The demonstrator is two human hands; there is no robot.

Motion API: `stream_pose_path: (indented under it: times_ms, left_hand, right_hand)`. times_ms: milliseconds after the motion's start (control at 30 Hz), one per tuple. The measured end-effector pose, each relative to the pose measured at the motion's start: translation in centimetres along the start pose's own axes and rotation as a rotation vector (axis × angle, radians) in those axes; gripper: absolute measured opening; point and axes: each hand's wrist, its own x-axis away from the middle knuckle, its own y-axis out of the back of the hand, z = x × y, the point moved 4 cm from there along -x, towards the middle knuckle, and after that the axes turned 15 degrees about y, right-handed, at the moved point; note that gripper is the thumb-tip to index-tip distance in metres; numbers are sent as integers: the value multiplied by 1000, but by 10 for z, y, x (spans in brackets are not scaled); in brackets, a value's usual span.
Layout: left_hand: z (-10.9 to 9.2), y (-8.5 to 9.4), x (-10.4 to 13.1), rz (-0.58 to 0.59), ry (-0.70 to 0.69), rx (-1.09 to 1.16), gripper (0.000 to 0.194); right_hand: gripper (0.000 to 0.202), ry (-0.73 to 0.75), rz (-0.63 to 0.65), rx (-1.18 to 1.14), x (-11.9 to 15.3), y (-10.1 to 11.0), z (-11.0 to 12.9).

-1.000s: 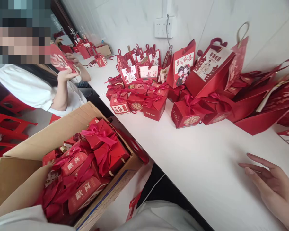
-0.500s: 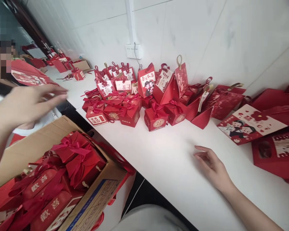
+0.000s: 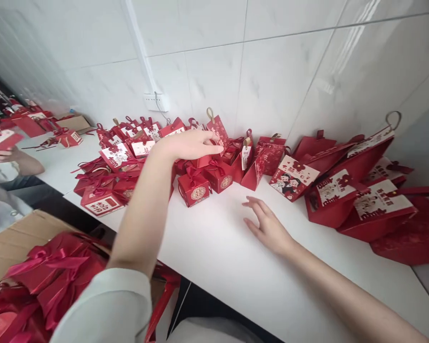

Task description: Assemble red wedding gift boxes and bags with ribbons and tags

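My left hand (image 3: pixel 193 144) reaches across the table over the group of small red gift boxes. Its fingers are stretched out and slightly bent, beside a tall red gift box with a gold loop (image 3: pixel 219 128); whether they touch it I cannot tell. Below hang no fingers on the two red ribbon-tied boxes with gold emblems, the nearer being this ribboned box (image 3: pixel 197 190). My right hand (image 3: pixel 270 226) hovers at the white table (image 3: pixel 214 257) with its fingers apart and nothing in them. Just behind it is a box with a cartoon couple (image 3: pixel 295 178).
An open carton (image 3: pixel 25 231) full of ribboned red boxes stands at the lower left. More red handled boxes (image 3: pixel 382 205) line the table's right side. A white tiled wall (image 3: pixel 214 71) runs behind. At the far left another person's hand (image 3: pixel 3 155) holds a red and white box.
My view has turned to the right. My left hand has moved from above the carton to the boxes at the wall side. My right hand stays over the table, fingers apart.
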Motion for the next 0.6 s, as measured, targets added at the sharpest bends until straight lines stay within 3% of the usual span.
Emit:
stream_pose_path:
  times_ms: [67, 100, 200, 267, 300, 400, 533, 600]
  left_hand:
    - [-12, -18, -7, -19, -63, 128, 67]
    - [-17, -31, -10, 30, -100, 178, 67]
    - [-27, -76, -18, 331, -157, 195, 71]
    - [-27, -96, -23, 467, -151, 154, 73]
    - [-26, -101, -26, 487, -148, 146, 74]
    - [-19, -105, -31, 484, -187, 188, 71]
    - [-7, -101, -30, 543, -194, 241, 64]
    - [-3, -98, -29, 514, -175, 247, 61]
  right_hand:
    - [45, -10, -4, 222, -22, 31, -8]
    - [46, -48, -58, 328, -31, 50, -17]
    - [47, -185, -315, 548, -45, 106, -52]
    - [53, -397, -389, 632, -42, 132, -81]
    - [55, -526, -340, 620, -38, 138, -95]
    - [43, -816, -24, 531, -23, 142, -125]
    - [22, -754, 194, 498, -10, 150, -124]
    - [22, -675, 180, 428, -4, 158, -113]
